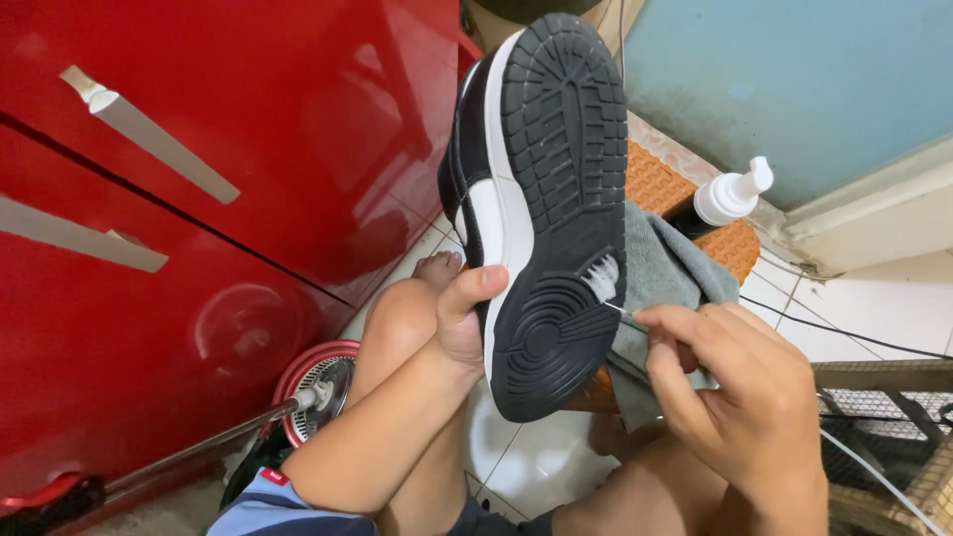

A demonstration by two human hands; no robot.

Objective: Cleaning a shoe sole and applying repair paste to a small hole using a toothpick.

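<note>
My left hand [459,323] grips a black-and-white sneaker [541,199] by its side, sole turned up toward me. White foam sits on the black tread near the forefoot. My right hand [730,392] pinches a thin brush [608,288] whose white bristles press on that foamy patch of the sole. My bare knees and foot show below the shoe.
A red cabinet [199,228] with metal handles fills the left. A grey towel [665,273] lies over an orange stool [660,184], beside a white pump bottle [730,194]. A red spin-mop bucket [318,382] stands on the tiled floor; a wire rack [884,417] is at right.
</note>
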